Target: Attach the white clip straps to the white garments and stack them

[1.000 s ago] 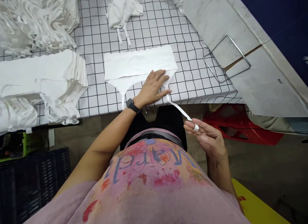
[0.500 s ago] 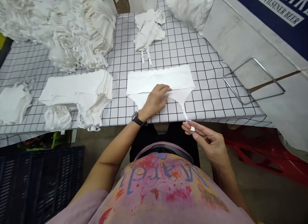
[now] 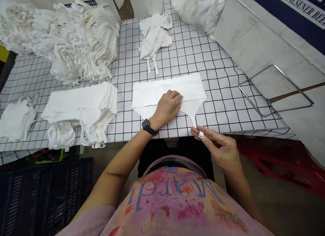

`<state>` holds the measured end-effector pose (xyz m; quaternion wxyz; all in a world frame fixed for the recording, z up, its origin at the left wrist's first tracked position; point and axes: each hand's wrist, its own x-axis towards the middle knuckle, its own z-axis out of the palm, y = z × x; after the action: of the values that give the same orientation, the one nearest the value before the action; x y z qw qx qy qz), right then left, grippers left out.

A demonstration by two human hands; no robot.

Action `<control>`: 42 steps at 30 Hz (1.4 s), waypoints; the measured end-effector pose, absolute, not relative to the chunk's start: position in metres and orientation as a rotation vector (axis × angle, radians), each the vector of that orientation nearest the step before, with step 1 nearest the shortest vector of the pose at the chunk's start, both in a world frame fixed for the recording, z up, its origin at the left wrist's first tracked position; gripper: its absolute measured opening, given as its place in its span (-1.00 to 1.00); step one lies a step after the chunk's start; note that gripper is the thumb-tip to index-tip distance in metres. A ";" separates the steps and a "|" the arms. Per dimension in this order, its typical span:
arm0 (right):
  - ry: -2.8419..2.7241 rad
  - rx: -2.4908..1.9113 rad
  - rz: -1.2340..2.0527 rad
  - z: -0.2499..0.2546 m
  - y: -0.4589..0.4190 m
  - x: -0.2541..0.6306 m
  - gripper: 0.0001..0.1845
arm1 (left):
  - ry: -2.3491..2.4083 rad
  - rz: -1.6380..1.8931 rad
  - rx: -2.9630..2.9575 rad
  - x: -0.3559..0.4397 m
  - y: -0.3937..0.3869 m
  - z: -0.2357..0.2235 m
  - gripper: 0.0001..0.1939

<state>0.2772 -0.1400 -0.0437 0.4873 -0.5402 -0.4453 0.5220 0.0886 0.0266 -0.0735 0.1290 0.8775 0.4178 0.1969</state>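
A white strappy garment [image 3: 175, 84] lies folded on the checked cloth, its wavy edge facing away from me. On its middle rests my left hand [image 3: 169, 105], a dark watch on the wrist. The fingers are curled together at the fold and press on the fabric; their tips are partly hidden. Just off the table's front edge, my right hand [image 3: 215, 141] pinches the garment's right strap [image 3: 201, 134] between thumb and fingers. The strap's white end shows looped at the fingertips. My left forearm and hand cover the garment's left strap.
To the left sit a neat stack of white garments [image 3: 76, 100], a smaller pile [image 3: 16, 119] and a large heap [image 3: 83, 40]. Another garment [image 3: 154, 40] lies beyond. At right stand a carton [image 3: 248, 43] and a wire frame [image 3: 276, 90]. A red stool [image 3: 284, 165] is below.
My left hand has gone from lying flat near the garment's right side to curled at its middle. My right hand has moved closer to the table edge, leaving less strap showing.
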 end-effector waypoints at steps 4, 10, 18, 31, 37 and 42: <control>-0.941 -1.368 1.236 -0.046 -0.131 0.273 -0.75 | 1.217 0.539 2.585 0.090 0.030 -0.074 -0.77; -1.019 -1.502 1.121 -0.049 -0.115 0.275 -0.74 | 1.154 0.511 2.621 0.086 0.032 -0.071 -0.75; -1.060 -1.508 0.940 -0.052 -0.089 0.269 -0.87 | 1.129 0.575 2.568 0.084 0.043 -0.074 -0.83; -0.900 -1.568 1.110 -0.062 -0.030 0.238 -0.75 | 1.105 0.951 2.531 0.085 0.050 -0.096 -0.88; -0.886 -1.599 1.114 -0.059 -0.022 0.235 -0.75 | 1.054 0.981 2.646 0.088 0.048 -0.093 -0.82; -0.846 -1.600 1.094 -0.057 -0.019 0.234 -0.76 | 1.028 1.022 2.693 0.088 0.047 -0.094 -0.81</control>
<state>0.2341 -0.0195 -0.0569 0.4911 -0.6589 -0.3485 0.4508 0.0881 0.0467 -0.0940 0.0418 0.8798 0.3359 0.3338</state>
